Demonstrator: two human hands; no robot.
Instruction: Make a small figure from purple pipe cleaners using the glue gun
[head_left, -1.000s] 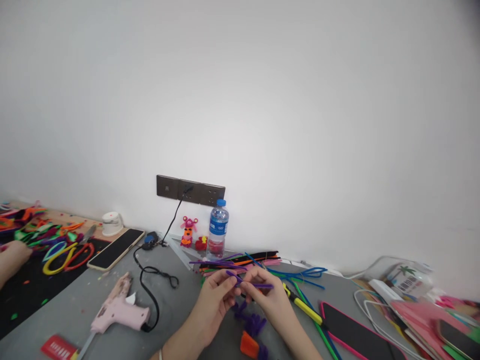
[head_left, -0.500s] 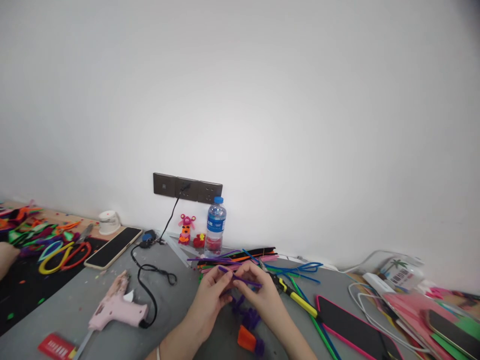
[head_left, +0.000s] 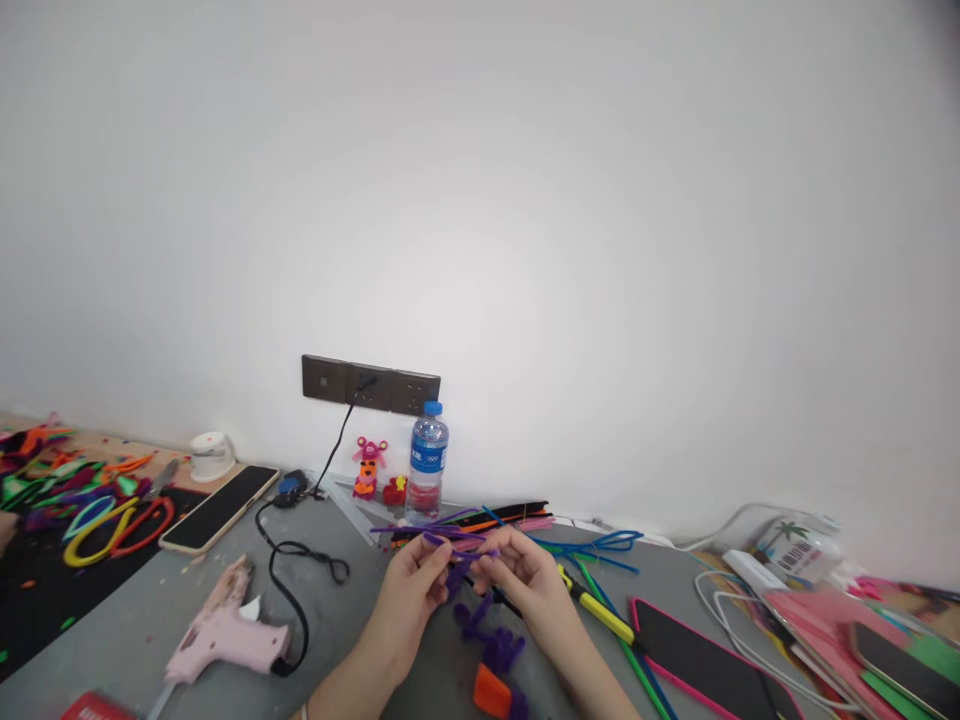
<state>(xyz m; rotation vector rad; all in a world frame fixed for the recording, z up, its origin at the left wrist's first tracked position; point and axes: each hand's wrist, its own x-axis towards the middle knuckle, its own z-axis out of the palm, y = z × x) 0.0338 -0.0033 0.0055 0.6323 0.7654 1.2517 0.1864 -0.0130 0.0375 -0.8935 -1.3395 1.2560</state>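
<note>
My left hand (head_left: 409,595) and my right hand (head_left: 529,585) are close together above the grey table. Between their pinched fingertips runs a short purple pipe cleaner (head_left: 466,551), gripped at both ends. Just below lies a piece of curled purple pipe cleaners (head_left: 504,648) with an orange block-like part (head_left: 492,690). Beyond my fingers is a bundle of pipe cleaners (head_left: 525,512) in purple, orange, black and pink. Beside my right hand lies a tool with yellow and black handles (head_left: 607,612), its far end hidden behind that hand.
A bottle (head_left: 428,465) and a pink-orange figurine (head_left: 366,468) stand near the wall. Leftward are a pink glue gun (head_left: 225,635), a phone (head_left: 221,508), scissors (head_left: 124,530) and another person's hand (head_left: 6,530). A pink-edged phone (head_left: 705,660) lies to the right.
My hands have moved slightly apart, and the purple pipe cleaner now spans the gap between them. The view has shifted a little; the other person's hand shows less at the left edge.
</note>
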